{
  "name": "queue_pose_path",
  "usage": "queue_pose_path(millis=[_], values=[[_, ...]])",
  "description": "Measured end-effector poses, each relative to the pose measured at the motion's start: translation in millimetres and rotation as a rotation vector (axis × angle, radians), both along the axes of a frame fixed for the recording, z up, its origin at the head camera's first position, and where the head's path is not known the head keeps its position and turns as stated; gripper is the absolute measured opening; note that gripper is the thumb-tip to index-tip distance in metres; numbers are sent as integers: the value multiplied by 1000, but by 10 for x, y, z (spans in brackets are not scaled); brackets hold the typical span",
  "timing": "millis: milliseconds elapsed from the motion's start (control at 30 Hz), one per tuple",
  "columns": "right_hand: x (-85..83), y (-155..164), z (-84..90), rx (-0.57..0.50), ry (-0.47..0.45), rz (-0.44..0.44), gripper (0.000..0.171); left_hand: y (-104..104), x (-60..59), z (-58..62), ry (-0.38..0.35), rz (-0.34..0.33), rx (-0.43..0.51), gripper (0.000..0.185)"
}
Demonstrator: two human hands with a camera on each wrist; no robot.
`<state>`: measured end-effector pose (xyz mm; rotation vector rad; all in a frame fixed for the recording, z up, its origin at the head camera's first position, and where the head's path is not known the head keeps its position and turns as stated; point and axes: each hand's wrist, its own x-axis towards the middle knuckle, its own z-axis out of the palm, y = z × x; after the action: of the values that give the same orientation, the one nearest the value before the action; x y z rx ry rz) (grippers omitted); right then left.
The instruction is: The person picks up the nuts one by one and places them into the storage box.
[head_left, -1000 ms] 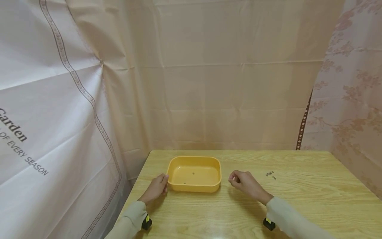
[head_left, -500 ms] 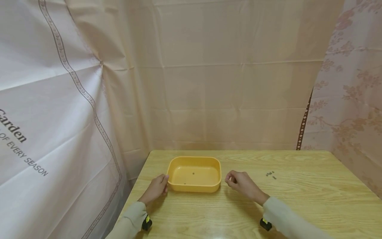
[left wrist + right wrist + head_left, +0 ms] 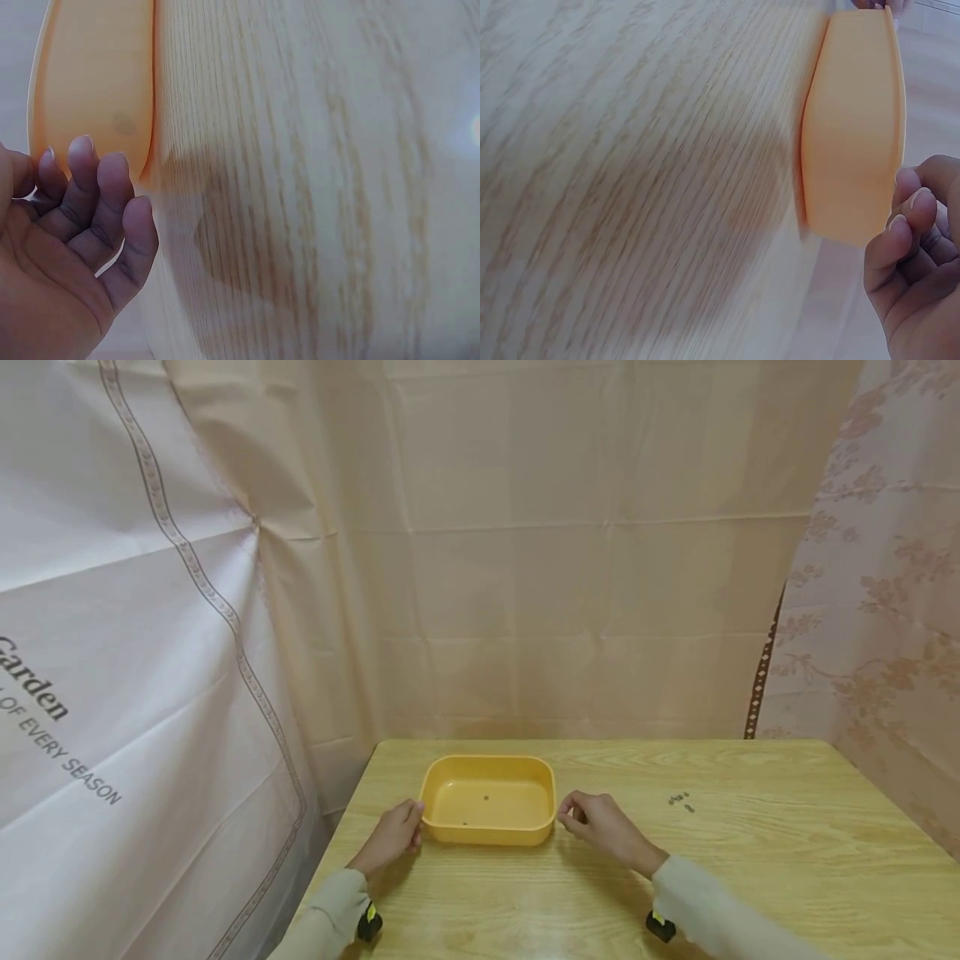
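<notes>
Fingers (image 3: 891, 244) curled in, the right hand (image 3: 606, 828) had shifted leftward to just beside the yellow tray (image 3: 487, 836) on the desk (image 3: 787, 860); I couldn't tell if it pinched anything. The left hand (image 3: 390, 837) still gripped the tray's left rim; small pieces (image 3: 678, 797) lay farther right.

Creased beige cloth (image 3: 570, 577) behind wood-grain table (image 3: 795, 843)
</notes>
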<state>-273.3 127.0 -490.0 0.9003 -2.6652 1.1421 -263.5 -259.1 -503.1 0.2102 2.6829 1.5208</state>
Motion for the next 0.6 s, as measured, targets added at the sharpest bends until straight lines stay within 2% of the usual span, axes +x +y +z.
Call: queue_pose_path(millis=[367,600], values=[[-23,-88,3,9,27,1,5,-12,-8,-18,17,-8,-15,36],[-16,-117,2,2,53,19,5,-2,7,-13,4,0,9,36]])
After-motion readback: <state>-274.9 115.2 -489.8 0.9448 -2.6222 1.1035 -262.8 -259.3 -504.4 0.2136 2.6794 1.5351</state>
